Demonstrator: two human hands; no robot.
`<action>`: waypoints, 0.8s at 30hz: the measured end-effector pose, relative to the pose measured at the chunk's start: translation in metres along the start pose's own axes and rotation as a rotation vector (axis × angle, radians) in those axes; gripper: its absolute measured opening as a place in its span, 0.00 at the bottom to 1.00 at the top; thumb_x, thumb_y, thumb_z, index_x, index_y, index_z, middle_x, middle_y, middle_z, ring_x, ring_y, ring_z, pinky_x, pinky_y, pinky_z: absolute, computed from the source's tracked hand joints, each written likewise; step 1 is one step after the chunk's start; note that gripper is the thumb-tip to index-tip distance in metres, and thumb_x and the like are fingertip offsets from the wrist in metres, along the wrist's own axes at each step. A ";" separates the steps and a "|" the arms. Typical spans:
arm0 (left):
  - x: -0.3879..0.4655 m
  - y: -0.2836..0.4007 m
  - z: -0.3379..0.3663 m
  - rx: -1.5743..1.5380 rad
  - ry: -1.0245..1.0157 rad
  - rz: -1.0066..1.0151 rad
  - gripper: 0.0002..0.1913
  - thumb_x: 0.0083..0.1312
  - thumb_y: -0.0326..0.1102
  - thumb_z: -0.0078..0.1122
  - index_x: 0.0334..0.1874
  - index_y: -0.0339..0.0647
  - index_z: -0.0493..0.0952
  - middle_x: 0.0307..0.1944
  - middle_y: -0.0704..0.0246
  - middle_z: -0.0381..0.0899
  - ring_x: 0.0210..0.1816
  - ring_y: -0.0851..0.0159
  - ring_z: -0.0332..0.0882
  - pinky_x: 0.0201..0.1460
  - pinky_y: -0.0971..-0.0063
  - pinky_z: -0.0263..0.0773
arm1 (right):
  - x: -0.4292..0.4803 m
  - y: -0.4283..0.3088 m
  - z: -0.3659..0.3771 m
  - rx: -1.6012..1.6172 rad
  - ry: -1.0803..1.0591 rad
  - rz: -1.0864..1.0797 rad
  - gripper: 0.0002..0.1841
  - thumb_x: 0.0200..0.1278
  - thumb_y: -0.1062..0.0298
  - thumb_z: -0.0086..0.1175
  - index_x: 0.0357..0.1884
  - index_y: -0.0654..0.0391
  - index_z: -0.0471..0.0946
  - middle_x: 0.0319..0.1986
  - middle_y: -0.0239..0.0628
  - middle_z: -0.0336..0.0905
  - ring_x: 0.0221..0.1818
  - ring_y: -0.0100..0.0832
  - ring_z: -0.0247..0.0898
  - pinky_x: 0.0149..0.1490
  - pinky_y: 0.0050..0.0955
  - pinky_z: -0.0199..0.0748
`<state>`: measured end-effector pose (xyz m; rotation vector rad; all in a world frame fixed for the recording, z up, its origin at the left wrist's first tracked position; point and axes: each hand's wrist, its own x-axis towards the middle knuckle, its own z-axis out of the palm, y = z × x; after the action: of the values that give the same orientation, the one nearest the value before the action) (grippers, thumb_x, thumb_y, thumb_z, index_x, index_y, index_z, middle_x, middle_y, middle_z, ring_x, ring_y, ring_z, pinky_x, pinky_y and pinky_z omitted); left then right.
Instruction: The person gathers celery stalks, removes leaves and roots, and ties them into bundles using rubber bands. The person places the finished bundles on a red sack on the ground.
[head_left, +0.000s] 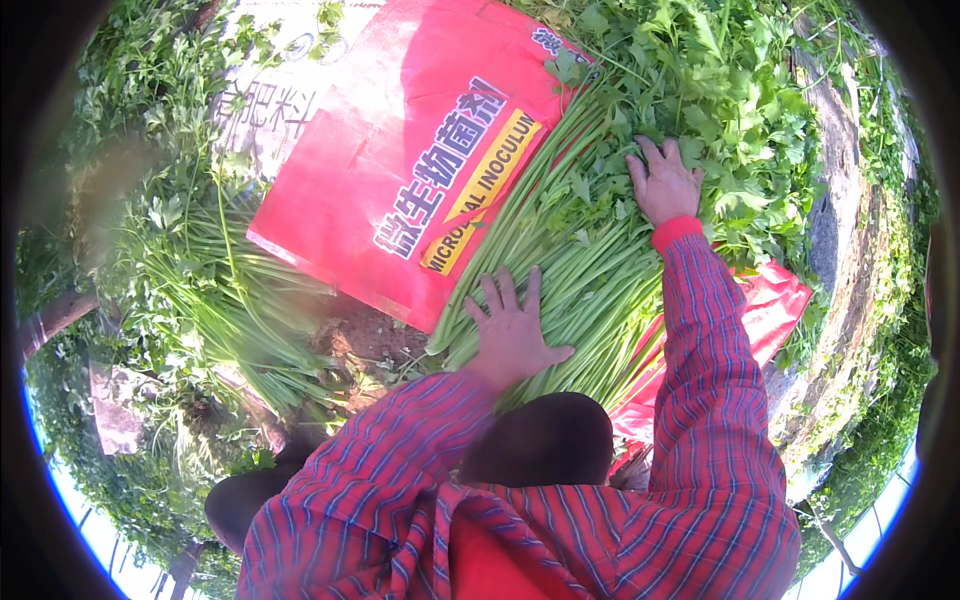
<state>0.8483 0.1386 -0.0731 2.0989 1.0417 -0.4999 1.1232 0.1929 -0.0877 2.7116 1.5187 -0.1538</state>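
A large pile of celery-like leafy greens (559, 247) lies on a red printed plastic sack (375, 202), stalk ends towards me and leaves up and to the right. My left hand (510, 330) rests on the lower stalks, its fingers spread and pointing away from me. Farther up, my right hand (664, 180) presses palm down where the stalks meet the leaves, its fingers slightly apart. Neither hand grips anything that I can see. The sack bears large writing and a yellow band; part of it shows from under the pile at the lower right.
Another heap of long green stalks (247, 322) lies on the ground at the left, partly blurred. Bare brown soil (375, 334) shows between it and the pile. My dark-clad knee (540, 442) is close below the stalks. Leafy plants surround the spot, and a greyish strip (840, 210) curves along the right.
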 end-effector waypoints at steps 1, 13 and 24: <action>0.000 -0.001 0.002 0.024 -0.023 -0.022 0.65 0.42 0.67 0.66 0.75 0.39 0.40 0.70 0.39 0.42 0.71 0.32 0.37 0.64 0.29 0.37 | -0.001 0.004 0.006 0.027 -0.013 0.063 0.21 0.62 0.48 0.49 0.53 0.46 0.74 0.50 0.40 0.70 0.50 0.45 0.73 0.59 0.58 0.58; 0.006 0.005 0.005 0.071 0.006 -0.015 0.67 0.42 0.70 0.64 0.75 0.40 0.35 0.70 0.37 0.40 0.71 0.33 0.36 0.65 0.31 0.37 | 0.010 0.034 0.025 0.081 -0.078 0.063 0.34 0.64 0.42 0.44 0.68 0.48 0.61 0.70 0.42 0.50 0.71 0.51 0.45 0.68 0.59 0.49; 0.006 0.008 0.018 0.161 0.022 -0.047 0.68 0.41 0.71 0.65 0.75 0.42 0.33 0.71 0.38 0.40 0.71 0.35 0.39 0.65 0.33 0.39 | -0.016 0.074 -0.024 0.352 0.030 -0.103 0.32 0.66 0.45 0.42 0.70 0.47 0.58 0.69 0.45 0.52 0.73 0.49 0.42 0.69 0.55 0.46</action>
<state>0.8577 0.1248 -0.0851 2.2290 1.0971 -0.6021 1.1795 0.1429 -0.0638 2.9026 1.7928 -0.4235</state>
